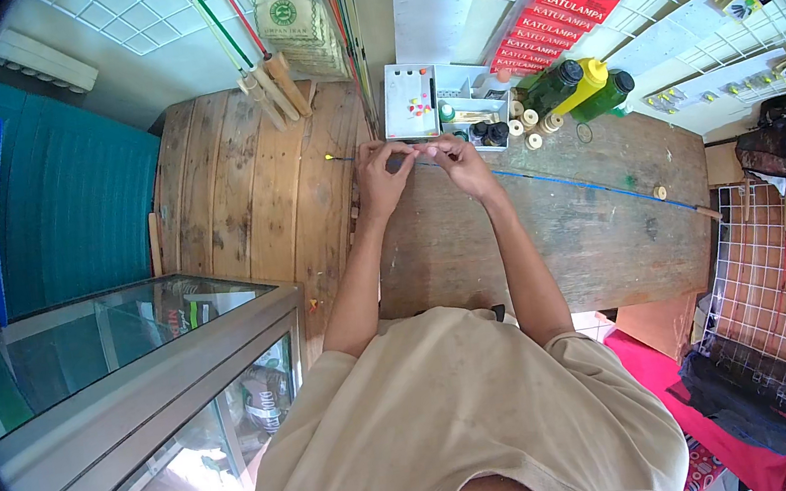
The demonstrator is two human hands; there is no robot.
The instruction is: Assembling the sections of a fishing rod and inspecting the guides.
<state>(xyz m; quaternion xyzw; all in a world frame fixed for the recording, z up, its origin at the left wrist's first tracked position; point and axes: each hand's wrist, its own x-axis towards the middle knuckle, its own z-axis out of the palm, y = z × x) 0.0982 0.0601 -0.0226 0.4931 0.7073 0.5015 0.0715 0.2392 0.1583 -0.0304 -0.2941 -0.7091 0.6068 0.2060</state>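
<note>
The left hand (386, 171) and the right hand (464, 163) are both pinching, almost meeting near the table's (455, 257) far edge, on a small thing (419, 149) too tiny to identify. One blue rod (565, 181) lies from beside the right hand toward the right edge. Along the far edge stand one white tray (399, 109) and three bottles (589, 87), with red packets (546, 11) lettered in white hanging above.
</note>
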